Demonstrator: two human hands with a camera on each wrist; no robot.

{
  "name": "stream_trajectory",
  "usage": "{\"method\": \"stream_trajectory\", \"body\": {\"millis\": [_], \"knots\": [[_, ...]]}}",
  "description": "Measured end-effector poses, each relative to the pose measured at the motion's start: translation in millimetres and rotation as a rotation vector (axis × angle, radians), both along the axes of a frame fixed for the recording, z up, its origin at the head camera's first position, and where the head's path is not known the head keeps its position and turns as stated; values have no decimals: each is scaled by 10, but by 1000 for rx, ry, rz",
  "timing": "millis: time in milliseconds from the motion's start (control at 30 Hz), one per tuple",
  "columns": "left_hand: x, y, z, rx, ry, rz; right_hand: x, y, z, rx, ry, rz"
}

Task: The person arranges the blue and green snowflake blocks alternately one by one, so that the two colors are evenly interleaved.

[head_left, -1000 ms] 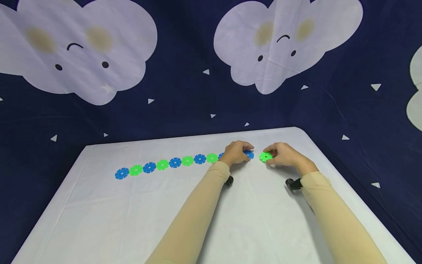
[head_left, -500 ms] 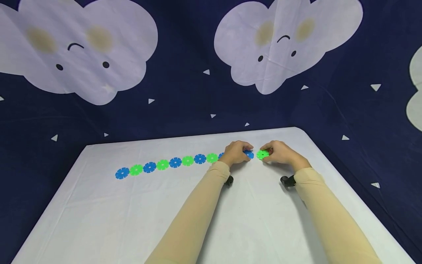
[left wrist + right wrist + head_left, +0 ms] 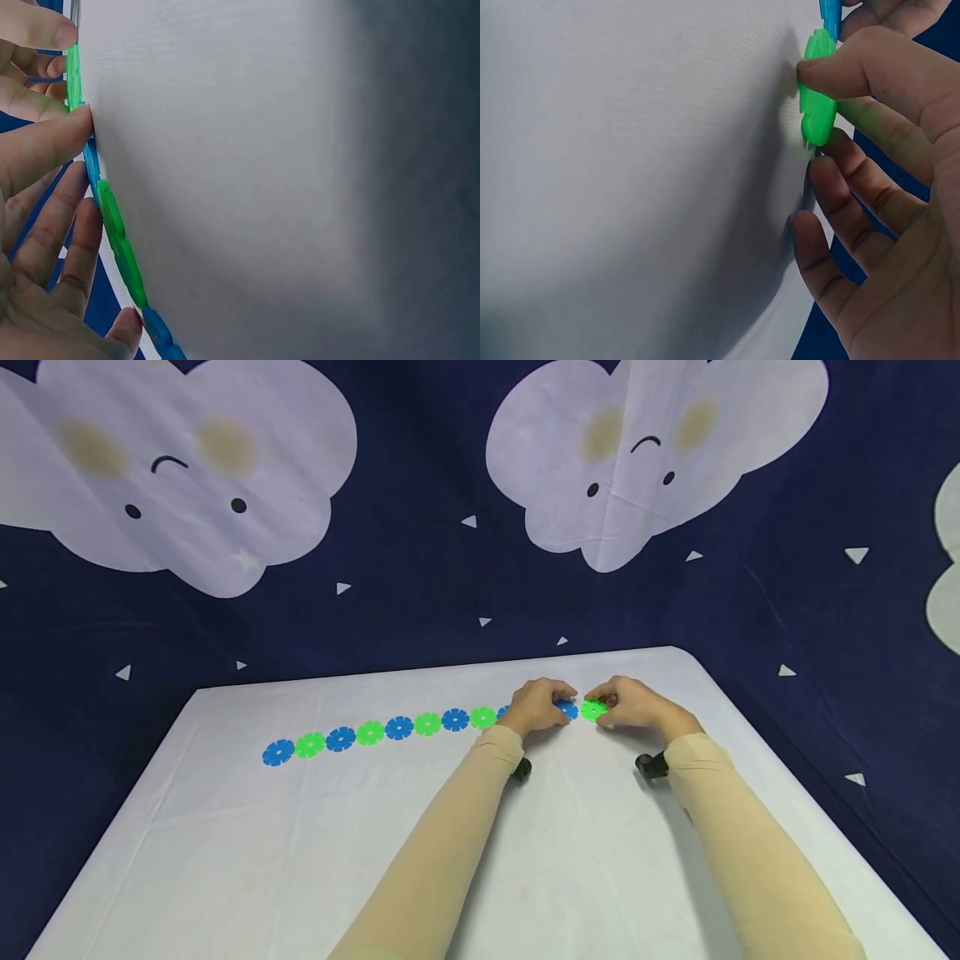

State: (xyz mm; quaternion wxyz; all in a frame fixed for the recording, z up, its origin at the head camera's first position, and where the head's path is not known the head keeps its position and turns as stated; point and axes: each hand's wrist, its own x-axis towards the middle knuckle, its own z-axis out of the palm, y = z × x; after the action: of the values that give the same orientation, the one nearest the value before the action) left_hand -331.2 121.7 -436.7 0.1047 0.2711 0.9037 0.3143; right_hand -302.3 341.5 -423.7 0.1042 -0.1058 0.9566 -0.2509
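A row of blue and green notched plastic discs lies in alternating colours, with part of it hidden behind my left hand. That hand holds the blue disc at the row's right end between thumb and fingers. My right hand pinches a green notched disc right beside the blue one. In the right wrist view, the thumb presses on the front of this green disc, whose upper end is at the blue disc. Whether their notches are joined cannot be made out.
A white-covered table carries the row near its far edge. Behind it hangs a dark blue cloth printed with clouds and small triangles. A small black device sits at the right wrist, another at the left.
My right hand has moved left with the green disc, closing the gap to the blue disc. The left hand has stayed in place on the blue disc.
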Motion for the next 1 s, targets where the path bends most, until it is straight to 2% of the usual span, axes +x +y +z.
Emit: {"method": "stream_trajectory", "body": {"millis": [167,367,667,1000], "knots": [[-15,8,-25,7,-1,4,13,-26,25,-10,-13,-1],[0,11,-21,17,-18,8,2,-34,2,-12,-39,-45],[-9,32,-37,22,-16,7,12,-32,-6,-18,-50,-70],[-24,-12,-31,-10,6,16,-27,-76,-32,-60,-28,-22]]}}
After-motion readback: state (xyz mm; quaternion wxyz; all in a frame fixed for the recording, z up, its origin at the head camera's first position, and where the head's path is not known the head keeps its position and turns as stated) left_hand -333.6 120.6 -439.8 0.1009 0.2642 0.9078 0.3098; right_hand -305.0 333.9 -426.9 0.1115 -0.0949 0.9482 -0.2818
